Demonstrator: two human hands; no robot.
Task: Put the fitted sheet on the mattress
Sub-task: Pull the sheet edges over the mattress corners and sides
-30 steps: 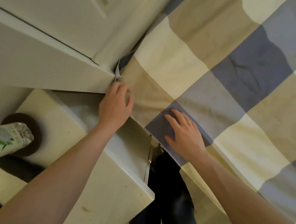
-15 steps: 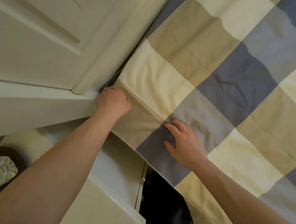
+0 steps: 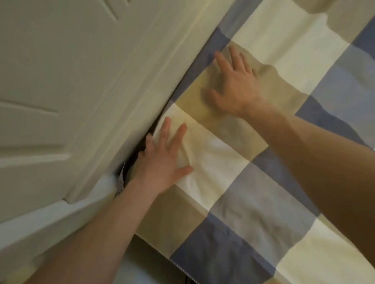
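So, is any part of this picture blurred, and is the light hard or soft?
Head view: the right hand is smeared by motion, the left hand is sharper. Head view: light on the checked sheet is soft and warm, without glare; deep shadow lies only beside the white panel.

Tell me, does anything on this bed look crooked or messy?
Slightly. The checked sheet is puckered into creases under the left hand, beside a dark gap along the white panel. Its stitched hem hangs loose at the near edge, not tucked under. No tears or stains show.
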